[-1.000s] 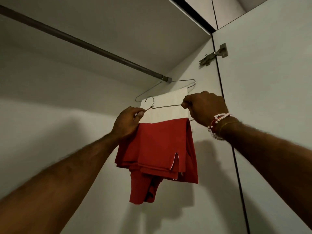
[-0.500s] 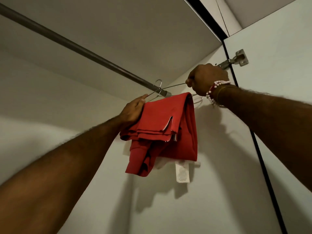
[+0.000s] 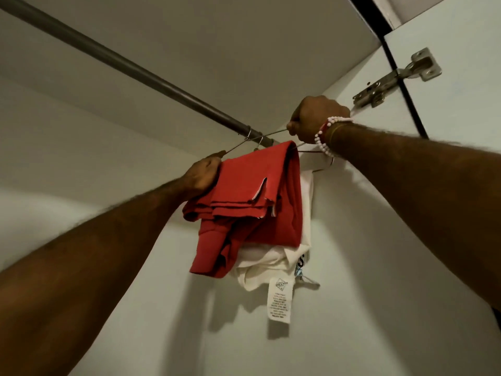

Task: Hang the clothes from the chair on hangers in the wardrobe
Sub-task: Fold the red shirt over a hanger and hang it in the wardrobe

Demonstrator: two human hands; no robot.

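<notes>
A folded red garment [image 3: 257,202] hangs over a thin wire hanger [image 3: 238,144] whose hook sits on the grey wardrobe rail [image 3: 135,71] near its right end. My left hand [image 3: 203,173] grips the hanger's left end and the red cloth beside it. My right hand [image 3: 314,119] is curled round the hanger's right end, close under the wardrobe top. Behind the red garment hangs a white garment [image 3: 271,264] with a care label [image 3: 280,301], mostly hidden.
The wardrobe's white side wall [image 3: 366,267] is right behind the clothes. The open door [image 3: 461,185] with a metal hinge [image 3: 393,80] stands on the right. The top panel [image 3: 244,36] is just above the rail.
Both hands have lifted the hanger with the red garment up to the rail, and its hook now sits on the rail. More of the white garment shows behind it.
</notes>
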